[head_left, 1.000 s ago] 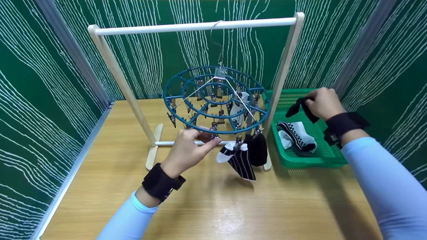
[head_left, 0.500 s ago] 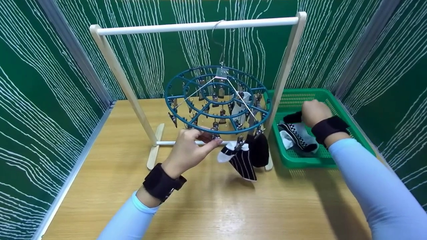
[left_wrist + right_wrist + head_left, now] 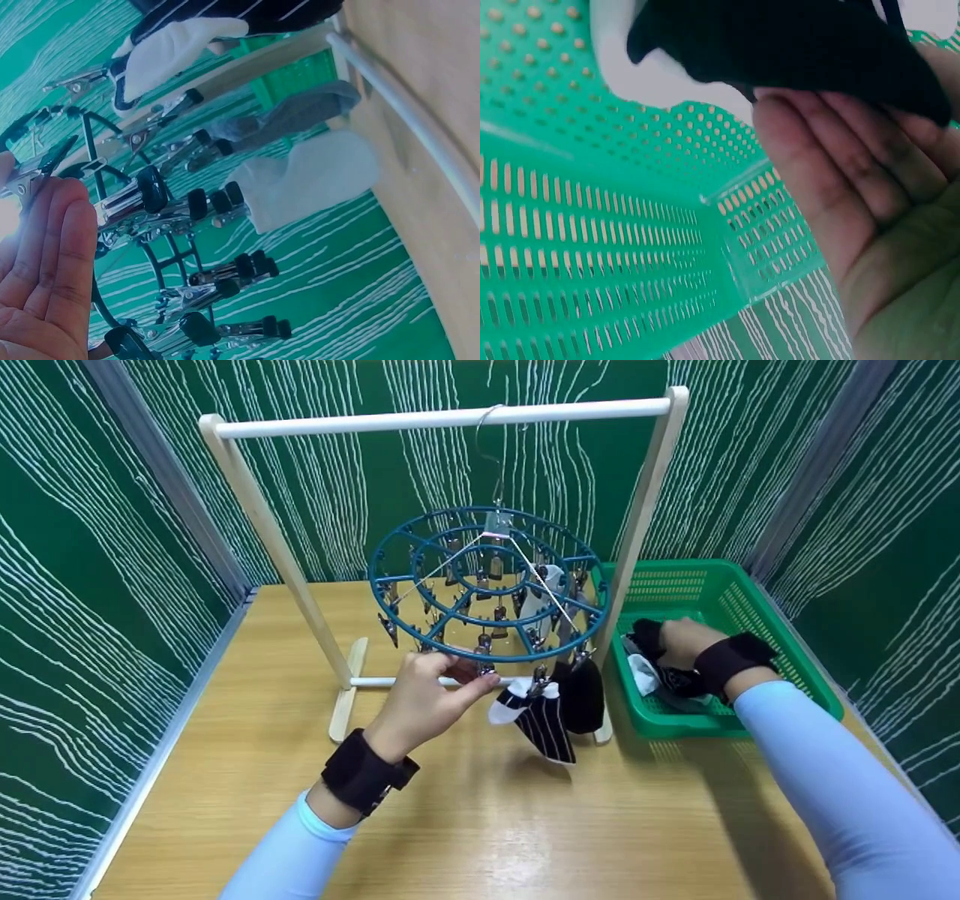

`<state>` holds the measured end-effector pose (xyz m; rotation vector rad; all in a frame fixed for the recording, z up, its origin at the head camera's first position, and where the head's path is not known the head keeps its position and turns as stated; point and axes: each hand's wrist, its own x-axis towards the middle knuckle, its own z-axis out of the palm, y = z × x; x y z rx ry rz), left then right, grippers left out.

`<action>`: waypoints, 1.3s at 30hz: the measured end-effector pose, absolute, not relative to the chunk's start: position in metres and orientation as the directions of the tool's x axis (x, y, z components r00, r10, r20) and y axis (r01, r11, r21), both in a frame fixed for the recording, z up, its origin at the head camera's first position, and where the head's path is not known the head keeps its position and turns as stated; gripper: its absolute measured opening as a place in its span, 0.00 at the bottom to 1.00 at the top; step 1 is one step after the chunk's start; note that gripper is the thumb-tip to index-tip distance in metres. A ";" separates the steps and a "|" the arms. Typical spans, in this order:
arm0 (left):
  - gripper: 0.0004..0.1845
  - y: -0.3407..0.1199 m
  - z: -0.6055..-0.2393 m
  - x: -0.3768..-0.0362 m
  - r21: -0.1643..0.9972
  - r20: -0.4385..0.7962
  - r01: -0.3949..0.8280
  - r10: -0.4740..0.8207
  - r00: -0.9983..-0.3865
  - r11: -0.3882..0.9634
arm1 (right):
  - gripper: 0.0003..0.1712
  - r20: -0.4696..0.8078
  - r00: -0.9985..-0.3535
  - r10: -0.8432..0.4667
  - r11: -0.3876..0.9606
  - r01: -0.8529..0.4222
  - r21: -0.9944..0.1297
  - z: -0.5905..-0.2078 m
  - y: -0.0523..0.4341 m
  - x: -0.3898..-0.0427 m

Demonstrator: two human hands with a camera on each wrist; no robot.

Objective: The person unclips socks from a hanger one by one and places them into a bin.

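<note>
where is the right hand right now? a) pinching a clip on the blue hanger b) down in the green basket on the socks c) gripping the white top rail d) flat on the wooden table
b: the right hand is down inside the green basket, its fingers on a black sock lying among the other socks there, while the left hand is the one at the rim of the blue round clip hanger.

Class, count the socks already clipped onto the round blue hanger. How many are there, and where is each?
3 clearly: a striped sock and a black sock on the near rim, a white sock toward the back right. More may be hidden.
</note>
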<state>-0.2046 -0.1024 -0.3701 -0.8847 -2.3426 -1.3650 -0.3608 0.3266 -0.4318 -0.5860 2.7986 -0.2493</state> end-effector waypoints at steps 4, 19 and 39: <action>0.07 -0.103 -0.370 -0.205 0.686 0.520 0.630 0.361 -0.774 0.364 | 0.16 -0.344 -0.835 -0.429 0.900 -0.360 -0.247 -0.436 0.324 -0.362; 0.07 -0.105 -0.372 -0.204 0.662 0.534 0.619 0.312 -0.785 0.424 | 0.24 -0.300 -0.829 -0.471 0.872 -0.388 -0.297 -0.434 0.328 -0.359; 0.09 -0.106 -0.377 -0.199 0.671 0.523 0.591 0.280 -0.805 0.447 | 0.12 0.343 -0.827 -0.445 0.724 -0.557 -0.405 -0.364 0.306 -0.306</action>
